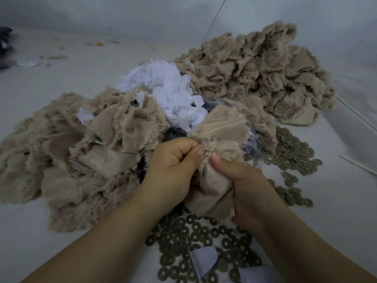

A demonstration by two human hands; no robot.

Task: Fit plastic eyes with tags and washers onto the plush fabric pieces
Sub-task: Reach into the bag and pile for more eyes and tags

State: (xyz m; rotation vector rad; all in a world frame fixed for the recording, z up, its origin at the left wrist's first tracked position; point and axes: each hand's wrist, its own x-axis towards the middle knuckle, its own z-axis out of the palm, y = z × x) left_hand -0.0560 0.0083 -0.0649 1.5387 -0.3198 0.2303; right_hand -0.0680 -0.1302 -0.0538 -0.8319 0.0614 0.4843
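A beige plush fabric piece (216, 160) is held between both hands, with its smooth backing side turned up. The left hand (173, 166) is curled into a fist, and the fabric is pinched between its thumb and the bent fingers. The right hand (251, 186) grips the lower part of the same piece, its thumb pressed on the fabric just beside the left thumb (the two thumb tips are almost touching). Whether a plastic eye is kept under the fabric cannot be told.

To the left of the left hand a pile of plush pieces (67, 160) is spread, and on one of them a mounted washer (134, 103) can be seen. Beyond the hands a heap of white tags (165, 88) is lying, and farther, to the right of it, a second plush pile (255, 74) is stacked. Loose washers (204, 242) are scattered under the wrists and also to the right of the right hand. A transparent bag with dark parts (250, 152) is partly hidden behind the held piece. Everything rests on a pale cloth surface (51, 78).
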